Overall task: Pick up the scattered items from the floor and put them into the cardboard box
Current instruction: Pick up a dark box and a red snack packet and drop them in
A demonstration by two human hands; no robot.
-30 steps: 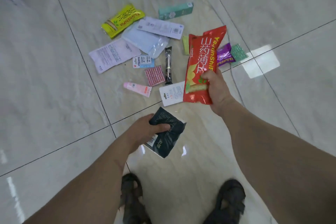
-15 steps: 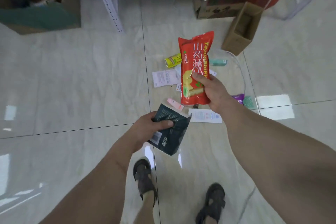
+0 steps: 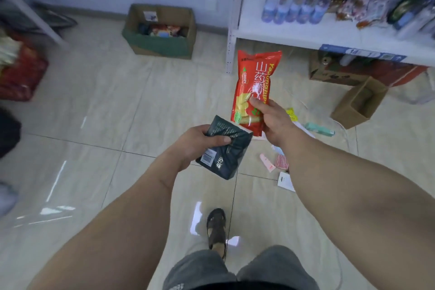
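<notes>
Cardboard box [image 3: 162,47], part-filled, now comes into view ahead as we straighten up. Nearer than it, our right hand [image 3: 273,120] grips the red snack bag [image 3: 254,77]; our left hand [image 3: 195,143] clasps the dark pouch [image 3: 226,160].

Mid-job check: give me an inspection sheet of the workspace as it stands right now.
Surface: glossy tiled floor.
Job's things: red snack bag and dark pouch in hand; cardboard box by the wall, already holding items.
Clutter: pink tube, teal box and other small items on the floor.
Grippers: left hand grips the pouch; right hand grips the bag.
Cables: white cord.
Surroundings: white shelf with bottles.
</notes>
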